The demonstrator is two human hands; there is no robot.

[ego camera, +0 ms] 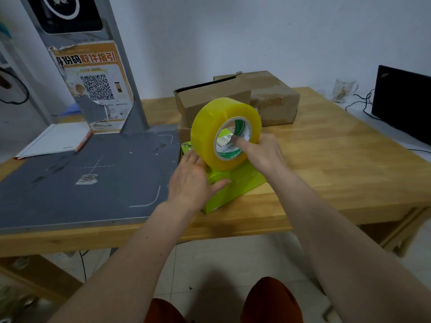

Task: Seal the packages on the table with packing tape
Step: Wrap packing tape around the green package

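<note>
The big yellow roll of packing tape (225,134) stands on edge on top of the green box (233,183), which sits near the front edge of the wooden table (338,164), just right of the grey mat (81,178). The right hand (261,152) grasps the roll from the right, one finger hooked through the cardboard core and the rest curled over its far rim. The left hand (191,180) lies flat on the near left of the box with fingers straight, the fingertips touching the roll's lower face; whether they hold a loose tape end cannot be told. The roll looks full and thick, so it is probably fairly heavy and rigid, and its glossy outer wrap is likely slick; the core is the surer place to take it, as the right hand does, leaving the roll free to turn as tape pays out. The film itself would be thin, sticky and prone to folding on itself, so the free end is best pinched at a corner and kept taut. The green box seems light, thin card that could slide or dent, which makes the flat steadying hand sensible. Behind it, two brown cardboard boxes (233,99) wait further back, one with a flap lifted.
</note>
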